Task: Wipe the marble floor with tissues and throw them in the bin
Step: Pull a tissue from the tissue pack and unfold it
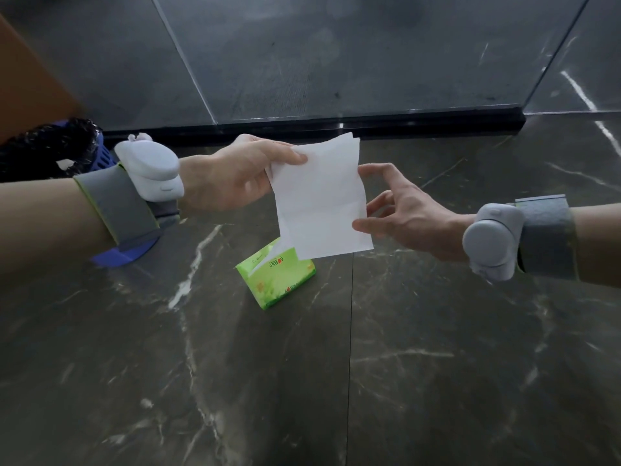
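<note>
Above the tissue pack (275, 284), left hand (232, 178) pinches the tissue (319, 203) by its top corner (it hangs lengthwise down); right hand (411, 213), spread and empty, is just beside its right edge.

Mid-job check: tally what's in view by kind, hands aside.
White paper tissue sheet: 1
Green plastic tissue pack: 1
Blue plastic bin with black liner: 1
Grey strapped wrist devices: 2
Total: 5

We see the bin (50, 149) only in part, cut by the left edge and hidden behind the left forearm (50, 210). The tissue (319, 196) covers the fingers of the left hand (232, 176) and the top corner of the pack (275, 280), whose print we cannot read.
</note>
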Demonstrator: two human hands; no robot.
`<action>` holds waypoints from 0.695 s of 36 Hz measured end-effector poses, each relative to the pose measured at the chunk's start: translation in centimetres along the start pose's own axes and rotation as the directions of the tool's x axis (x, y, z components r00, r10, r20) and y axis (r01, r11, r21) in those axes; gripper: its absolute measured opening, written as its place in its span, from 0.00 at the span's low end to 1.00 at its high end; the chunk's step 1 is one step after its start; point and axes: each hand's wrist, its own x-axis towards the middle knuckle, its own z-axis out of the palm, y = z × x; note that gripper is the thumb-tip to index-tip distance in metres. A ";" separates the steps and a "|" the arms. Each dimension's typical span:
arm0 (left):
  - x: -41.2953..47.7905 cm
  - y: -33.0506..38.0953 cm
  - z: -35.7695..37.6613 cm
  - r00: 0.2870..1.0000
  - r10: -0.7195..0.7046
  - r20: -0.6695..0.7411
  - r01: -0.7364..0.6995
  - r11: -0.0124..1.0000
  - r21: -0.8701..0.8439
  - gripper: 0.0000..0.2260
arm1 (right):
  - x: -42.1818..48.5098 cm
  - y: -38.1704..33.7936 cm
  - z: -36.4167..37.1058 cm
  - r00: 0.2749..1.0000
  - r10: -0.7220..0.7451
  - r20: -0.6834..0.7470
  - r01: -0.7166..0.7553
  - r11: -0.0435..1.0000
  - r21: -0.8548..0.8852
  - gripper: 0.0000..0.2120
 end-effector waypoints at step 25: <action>-0.8 -0.9 0.0 0.998 0.026 0.060 -0.035 0.986 0.161 0.09 | 0.4 -1.1 -0.1 0.977 -0.094 -0.189 0.079 0.993 -0.084 0.10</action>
